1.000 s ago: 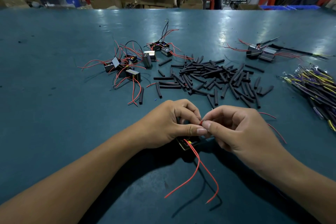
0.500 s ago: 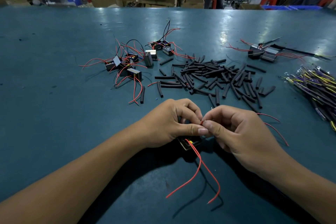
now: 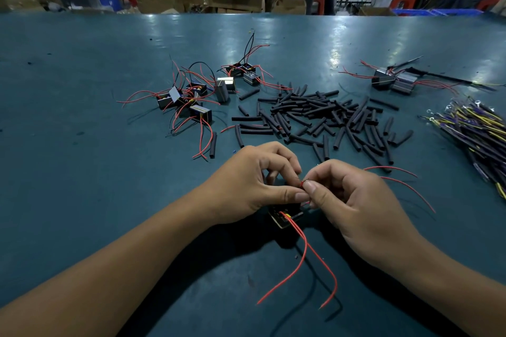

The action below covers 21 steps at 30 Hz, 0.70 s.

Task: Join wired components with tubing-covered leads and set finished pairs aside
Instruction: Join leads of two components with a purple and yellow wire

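Note:
My left hand (image 3: 254,183) and my right hand (image 3: 353,205) meet fingertip to fingertip above the green table (image 3: 82,172), both pinching the joined red lead ends (image 3: 302,183). Below them lies a small black component (image 3: 284,217), mostly hidden by my hands, with two red wires (image 3: 304,254) trailing toward me. Two more red leads (image 3: 399,180) curve out to the right from behind my right hand. A heap of short black tubing pieces (image 3: 323,115) lies just beyond my hands.
A cluster of loose wired components (image 3: 189,101) lies at the back left, two more (image 3: 243,72) behind it. A joined pair (image 3: 394,82) sits at the back right. A bundle of purple and yellow wires (image 3: 476,131) lies at the right edge. Boxes and people stand beyond the table.
Both hands keep pinching the same red lead ends, with only slight finger movement. The component and its wires have barely shifted.

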### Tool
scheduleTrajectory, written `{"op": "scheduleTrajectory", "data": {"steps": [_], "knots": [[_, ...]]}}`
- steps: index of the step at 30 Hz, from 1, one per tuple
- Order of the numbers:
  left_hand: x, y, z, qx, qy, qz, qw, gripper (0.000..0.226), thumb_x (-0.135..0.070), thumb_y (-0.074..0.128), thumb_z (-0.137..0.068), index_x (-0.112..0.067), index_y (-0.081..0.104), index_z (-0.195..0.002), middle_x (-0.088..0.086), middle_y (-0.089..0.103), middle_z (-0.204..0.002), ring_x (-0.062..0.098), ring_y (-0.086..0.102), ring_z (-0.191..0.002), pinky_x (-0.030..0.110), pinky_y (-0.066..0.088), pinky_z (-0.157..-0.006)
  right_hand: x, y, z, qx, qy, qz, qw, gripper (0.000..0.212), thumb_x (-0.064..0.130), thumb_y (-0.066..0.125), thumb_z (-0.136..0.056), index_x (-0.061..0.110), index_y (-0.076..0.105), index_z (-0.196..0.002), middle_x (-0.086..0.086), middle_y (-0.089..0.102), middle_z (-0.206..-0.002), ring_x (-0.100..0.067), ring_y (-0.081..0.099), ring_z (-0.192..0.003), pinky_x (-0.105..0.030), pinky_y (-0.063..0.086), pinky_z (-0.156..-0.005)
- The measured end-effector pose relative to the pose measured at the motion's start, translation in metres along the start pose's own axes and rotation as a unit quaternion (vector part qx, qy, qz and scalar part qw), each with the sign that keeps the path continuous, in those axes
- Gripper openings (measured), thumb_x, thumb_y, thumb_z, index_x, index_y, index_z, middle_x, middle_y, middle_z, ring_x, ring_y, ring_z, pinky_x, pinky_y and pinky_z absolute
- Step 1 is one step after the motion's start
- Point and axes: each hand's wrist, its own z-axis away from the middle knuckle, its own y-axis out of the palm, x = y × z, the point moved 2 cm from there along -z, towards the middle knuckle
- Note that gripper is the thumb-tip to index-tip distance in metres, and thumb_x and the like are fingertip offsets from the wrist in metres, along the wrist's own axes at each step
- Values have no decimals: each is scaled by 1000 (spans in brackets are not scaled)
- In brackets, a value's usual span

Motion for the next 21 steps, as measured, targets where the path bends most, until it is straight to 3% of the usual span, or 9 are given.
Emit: {"op": "scheduleTrajectory", "data": {"steps": [3,12,17,19,21], "knots": [[0,1,-1,-7,-4,3,1000,15,-19,83,-76,-6,75,-78,2,61,-102,4,43,-63,18,38,-62,-1,0,-1,6,10,-31,999,11,11,65,-94,19,68,-87,10,67,-65,0,58,-51,-7,39,-51],[2,2,-2,-10,-11,2,1000,16,-23,83,-75,-24,68,-70,-1,63,-100,8,50,-70,25,42,-65,-3,1,-1,9,32,-102,994,7,9,67,-92,14,69,-87,6,68,-64,0,56,-49,-7,38,-48],[1,2,-1,-3,-4,-8,1000,14,-19,84,-77,-15,72,-73,-3,63,-99,-2,51,-68,22,43,-66,-2,2,-2,7,41,-102,994,8,8,67,-92,13,68,-85,5,68,-63,0,56,-48,-6,38,-48],[0,0,0,2,-1,-17,1000,13,-18,86,-76,-14,73,-76,-3,63,-101,1,52,-72,22,44,-68,-1,4,-1,2,33,-64,997,10,11,67,-93,17,67,-85,5,67,-63,-2,55,-49,-11,39,-47],[-2,-5,2,7,5,-42,999,16,-20,86,-76,-17,73,-85,-5,63,-103,6,53,-79,21,43,-73,0,6,0,-8,22,-19,1000,12,15,68,-92,22,66,-84,2,68,-68,-15,59,-55,-28,46,-51]]}}
